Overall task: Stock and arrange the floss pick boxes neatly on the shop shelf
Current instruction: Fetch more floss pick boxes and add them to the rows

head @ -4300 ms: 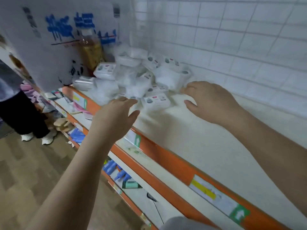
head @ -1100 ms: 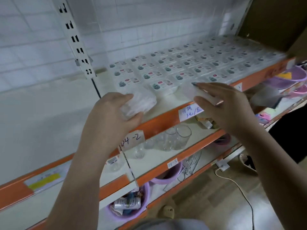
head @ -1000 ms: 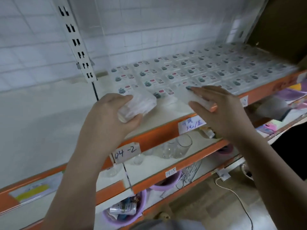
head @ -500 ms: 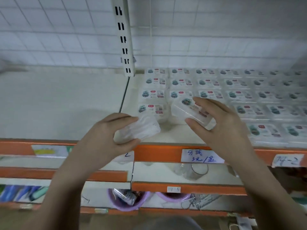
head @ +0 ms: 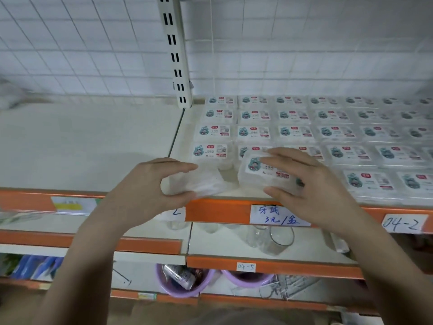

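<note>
Shelf [head: 234,194] now square-on, both hands lower: left hand [head: 143,191] gripping a clear box [head: 199,182], right hand [head: 311,184] clasping a labelled box [head: 264,175].

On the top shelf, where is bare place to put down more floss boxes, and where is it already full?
Bare shelf board lies left of the white slotted upright, back to the tiled wall. The front-left corner beside the rows is being filled: the left hand holds a clear box, the right hand a labelled box. Right of them, the rows of boxes are crowded.
</note>
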Available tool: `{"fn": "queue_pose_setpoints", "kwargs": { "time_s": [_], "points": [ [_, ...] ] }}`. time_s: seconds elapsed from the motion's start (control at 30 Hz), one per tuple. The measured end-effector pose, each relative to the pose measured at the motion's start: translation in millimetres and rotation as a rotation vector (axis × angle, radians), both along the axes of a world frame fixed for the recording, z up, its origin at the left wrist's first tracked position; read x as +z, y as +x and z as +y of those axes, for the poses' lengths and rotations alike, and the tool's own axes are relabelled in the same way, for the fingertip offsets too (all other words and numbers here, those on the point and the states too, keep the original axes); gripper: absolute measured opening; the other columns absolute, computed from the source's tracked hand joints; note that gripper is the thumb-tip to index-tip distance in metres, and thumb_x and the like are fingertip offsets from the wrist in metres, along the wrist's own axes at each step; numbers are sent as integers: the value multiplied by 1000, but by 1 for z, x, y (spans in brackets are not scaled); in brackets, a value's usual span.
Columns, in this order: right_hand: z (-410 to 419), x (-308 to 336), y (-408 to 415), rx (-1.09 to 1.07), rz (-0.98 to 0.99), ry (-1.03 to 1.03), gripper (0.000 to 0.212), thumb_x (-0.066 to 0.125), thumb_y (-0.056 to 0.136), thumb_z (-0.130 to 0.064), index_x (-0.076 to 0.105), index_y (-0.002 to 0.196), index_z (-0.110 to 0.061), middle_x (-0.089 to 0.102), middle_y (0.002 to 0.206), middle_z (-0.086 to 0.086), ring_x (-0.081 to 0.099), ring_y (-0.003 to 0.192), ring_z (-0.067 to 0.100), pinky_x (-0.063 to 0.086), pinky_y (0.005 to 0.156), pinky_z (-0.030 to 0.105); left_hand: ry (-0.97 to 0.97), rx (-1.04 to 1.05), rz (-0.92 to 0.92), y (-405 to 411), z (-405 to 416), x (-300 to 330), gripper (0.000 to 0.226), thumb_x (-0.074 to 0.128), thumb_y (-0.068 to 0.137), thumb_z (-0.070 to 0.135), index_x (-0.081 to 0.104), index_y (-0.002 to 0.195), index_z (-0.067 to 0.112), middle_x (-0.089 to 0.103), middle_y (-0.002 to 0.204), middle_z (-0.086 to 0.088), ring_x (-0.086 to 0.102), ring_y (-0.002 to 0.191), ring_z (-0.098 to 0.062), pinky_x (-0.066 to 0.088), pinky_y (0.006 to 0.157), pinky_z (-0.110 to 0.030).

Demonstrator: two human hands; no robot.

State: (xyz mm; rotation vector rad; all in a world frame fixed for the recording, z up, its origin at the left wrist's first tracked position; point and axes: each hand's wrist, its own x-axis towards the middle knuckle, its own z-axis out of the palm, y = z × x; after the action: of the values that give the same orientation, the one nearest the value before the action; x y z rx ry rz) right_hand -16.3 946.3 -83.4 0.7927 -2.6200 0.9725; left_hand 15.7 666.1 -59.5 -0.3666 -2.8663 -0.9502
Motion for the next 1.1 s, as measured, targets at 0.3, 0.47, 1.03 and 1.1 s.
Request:
{"fn": "queue_pose_setpoints", "kwargs": {
  "time_s": [0.3,0.47,1.03,1.1],
  "points": [
    [2,-3,2,120,-11,210,43,53,82,-46,55,124,-37,47,137,-5,45,123,11,36,100,27,197,1,-7,0,-6,3,31,62,61,55,68,90,46,61,103,28,56,102,4,40,88,-10],
    [0,7,-2,192,-183,343,43,44,83,-54,39,126,-49,23,148,-17,12,136,-9,5,115,22,472,101,-60,2,10,8,19,69,80,24,70,90,41,69,89,24,62,79,6,42,65,-4],
    [-61,34,16,-97,-602,-794,43,66,60,-42,69,87,-8,70,87,15,66,76,19,54,63,22,321,86,67,18,28,20,64,62,62,69,51,120,43,56,111,28,50,106,12,38,88,-5],
    [-65,29,18,-93,-629,-794,38,66,62,-41,69,81,-8,68,84,16,64,72,16,54,62,21,93,45,189,19,27,17,82,62,56,69,49,129,34,51,119,21,45,108,8,32,90,-2]
  ]
}}
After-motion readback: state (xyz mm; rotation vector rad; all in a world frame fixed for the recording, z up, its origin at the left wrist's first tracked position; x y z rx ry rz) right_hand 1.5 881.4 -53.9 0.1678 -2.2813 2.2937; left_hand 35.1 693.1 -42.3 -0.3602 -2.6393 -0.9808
